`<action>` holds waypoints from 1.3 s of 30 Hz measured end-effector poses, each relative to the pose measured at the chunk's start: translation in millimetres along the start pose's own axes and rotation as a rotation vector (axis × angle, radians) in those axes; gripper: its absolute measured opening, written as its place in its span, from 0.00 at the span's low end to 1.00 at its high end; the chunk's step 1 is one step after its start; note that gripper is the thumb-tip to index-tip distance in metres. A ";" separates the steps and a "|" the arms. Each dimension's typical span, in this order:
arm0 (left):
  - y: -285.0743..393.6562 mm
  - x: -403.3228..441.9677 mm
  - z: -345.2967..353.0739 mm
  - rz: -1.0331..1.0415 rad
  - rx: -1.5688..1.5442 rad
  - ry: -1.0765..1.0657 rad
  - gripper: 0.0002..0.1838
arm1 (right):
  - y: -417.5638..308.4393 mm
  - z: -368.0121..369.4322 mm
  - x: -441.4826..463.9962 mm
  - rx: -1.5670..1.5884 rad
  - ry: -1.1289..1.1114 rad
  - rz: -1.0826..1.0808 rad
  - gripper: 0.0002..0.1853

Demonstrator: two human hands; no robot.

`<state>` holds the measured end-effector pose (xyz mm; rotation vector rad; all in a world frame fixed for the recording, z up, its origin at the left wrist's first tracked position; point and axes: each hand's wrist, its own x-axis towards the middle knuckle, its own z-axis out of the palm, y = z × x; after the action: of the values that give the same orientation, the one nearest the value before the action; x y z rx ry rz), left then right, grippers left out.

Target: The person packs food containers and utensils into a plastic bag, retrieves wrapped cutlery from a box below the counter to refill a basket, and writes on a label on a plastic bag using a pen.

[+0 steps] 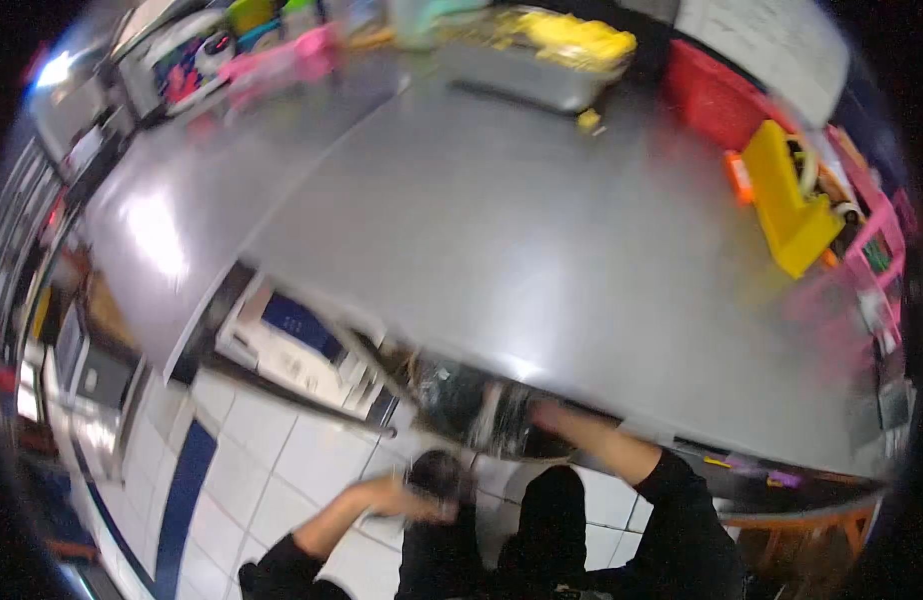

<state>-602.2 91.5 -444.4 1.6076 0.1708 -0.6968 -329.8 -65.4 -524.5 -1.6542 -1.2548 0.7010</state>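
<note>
Right hand [560, 418]: let down just under the front edge of the worktop [392, 210], beside a glossy bundle [457, 395]; the arm slants in from the side, probably because the worktop's overhang blocks a straight way from above
Right grip: smeared by motion, so I cannot tell whether the fingers are spread, pressed together or pinching the bundle
Left hand [407, 500]: across the left leg [437, 555], low over the tiled floor [312, 450], perhaps there for support
Left grip: cannot tell either (the dark rounded shape [437, 470] by its fingers may be a knee or something held)
Bundle's place: below the worktop's edge, between the right hand and a white box [297, 350] with a blue panel
Bundle's look: dark and shiny towards the box, paler and see-through-looking near the hand, with streaky highlights that suggest plastic; its outline is too blurred to trace
Far edge: a grey tray [522, 80] heaped with yellow stuff [582, 42], a red basket [717, 100] and a yellow holder [782, 210], all well apart from the hands, likely kept back to leave working room in front
</note>
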 end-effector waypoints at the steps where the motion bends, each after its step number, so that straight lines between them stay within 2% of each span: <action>1: 40.9 -23.7 6.7 0.026 -0.069 -0.143 0.18 | -16.4 -0.7 -14.8 0.075 0.003 0.139 0.28; 2: 48.0 -39.2 15.1 0.424 0.122 -0.096 0.19 | -30.6 -1.6 -32.7 0.100 -0.002 0.238 0.28; 4: 59.0 -56.3 30.0 0.454 0.034 -0.292 0.25 | -58.8 -4.0 -66.8 0.076 -0.024 0.402 0.30; 5: 113.8 -77.7 29.2 0.339 0.051 -0.310 0.24 | -76.3 -2.6 -84.8 0.063 -0.038 0.477 0.31; 6: 164.9 -98.5 33.0 0.228 0.071 -0.314 0.30 | -96.9 -0.5 -105.0 0.060 -0.042 0.550 0.31; 7: 182.6 -99.8 23.8 0.235 0.103 -0.322 0.30 | -136.1 -6.0 -113.8 0.045 -0.041 0.627 0.32; 8: 194.9 -98.6 15.3 0.288 -0.047 -0.255 0.26 | -179.5 -23.0 -131.1 0.296 0.039 0.464 0.35; 9: 204.5 -97.5 9.5 0.332 -0.204 -0.190 0.24 | -188.7 -21.5 -160.7 0.118 -0.002 0.581 0.33; 10: 215.3 -97.4 5.1 0.372 -0.365 -0.127 0.22 | -194.2 -21.2 -194.3 0.102 0.006 0.498 0.33; 11: 232.9 -101.2 3.8 0.402 -0.530 -0.069 0.22 | -236.0 -36.1 -210.0 0.241 0.042 0.556 0.31; 12: 253.6 -109.9 5.8 0.423 -0.701 -0.009 0.23 | -271.1 -54.2 -224.7 0.254 0.068 0.569 0.31; 13: 338.6 -101.2 0.4 0.209 -0.258 0.173 0.23 | -304.1 -72.4 -238.3 0.237 0.098 0.625 0.31; 14: 392.7 -91.8 8.6 0.299 -0.339 0.333 0.25 | -340.1 -90.1 -247.1 0.221 0.126 0.683 0.32; 15: 415.7 -62.8 0.4 0.369 -0.353 0.284 0.27 | -378.9 -109.2 -249.5 0.312 0.306 0.653 0.31; 16: 473.2 -50.7 1.2 0.395 -0.388 0.251 0.29 | -414.9 -132.7 -250.2 0.397 0.488 0.618 0.31; 18: 539.0 23.8 -3.9 0.488 -0.413 0.165 0.37 | -470.5 -188.2 -252.3 0.130 0.728 0.648 0.31; 19: 583.1 58.9 -3.2 0.548 -0.299 0.121 0.37 | -481.6 -208.2 -258.2 0.216 0.931 0.573 0.31; 20: 629.4 84.4 13.0 0.514 -0.390 0.207 0.33 | -488.3 -227.8 -264.6 0.301 1.132 0.485 0.30; 21: 659.3 135.4 9.8 0.377 -0.358 0.087 0.31 | -502.3 -250.3 -265.2 0.476 1.276 0.437 0.30; 22: 687.3 187.5 11.0 0.459 -0.173 0.171 0.47 | -511.9 -270.4 -266.8 0.658 1.414 0.380 0.30; 23: 691.9 295.1 -10.2 0.496 -0.011 0.157 0.50 | -505.5 -289.8 -279.5 0.591 1.426 0.350 0.29; 24: 722.9 310.4 12.5 0.658 0.152 0.549 0.49 | -498.3 -307.0 -286.5 0.586 1.443 0.350 0.29; 25: 758.8 298.7 24.5 0.651 0.183 0.467 0.48 | -491.1 -323.1 -291.6 0.601 1.502 0.331 0.29; 26: 775.8 332.9 24.3 0.671 0.443 0.651 0.50 | -485.0 -342.1 -295.5 0.615 1.556 0.314 0.29; 28: 790.6 396.5 17.3 0.466 0.495 0.679 0.51 | -472.1 -374.8 -294.8 0.615 1.567 0.308 0.26; 30: 774.3 460.9 8.5 0.285 0.576 0.775 0.50 | -465.9 -403.7 -289.0 0.743 1.558 0.317 0.27; 31: 767.1 487.6 4.6 0.025 0.532 0.758 0.54 | -457.1 -417.2 -288.8 0.755 1.520 0.288 0.27; 32: 756.8 505.7 7.9 0.015 0.535 0.757 0.54 | -455.0 -435.1 -284.7 0.763 1.517 0.296 0.27; 34: 722.5 528.0 14.9 0.082 0.810 0.803 0.60 | -454.9 -472.9 -269.7 0.836 1.494 0.203 0.27; 35: 707.6 550.1 6.4 0.097 0.686 0.736 0.63 | -453.1 -488.4 -261.5 0.852 1.499 0.210 0.27; 36: 716.0 546.6 12.2 0.094 0.697 0.727 0.63 | -451.3 -505.5 -254.7 0.892 1.479 0.188 0.28; 38: 741.4 510.9 34.4 0.261 0.630 1.000 0.55 | -443.2 -531.4 -249.3 0.943 1.415 0.230 0.29; 39: 756.0 493.9 37.8 0.262 0.638 0.993 0.55 | -436.9 -541.9 -246.8 0.964 1.372 0.214 0.29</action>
<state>155.1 -218.2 -60.3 2.4287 0.4758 0.3523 -134.4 -446.6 77.1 -0.9851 0.2607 0.0872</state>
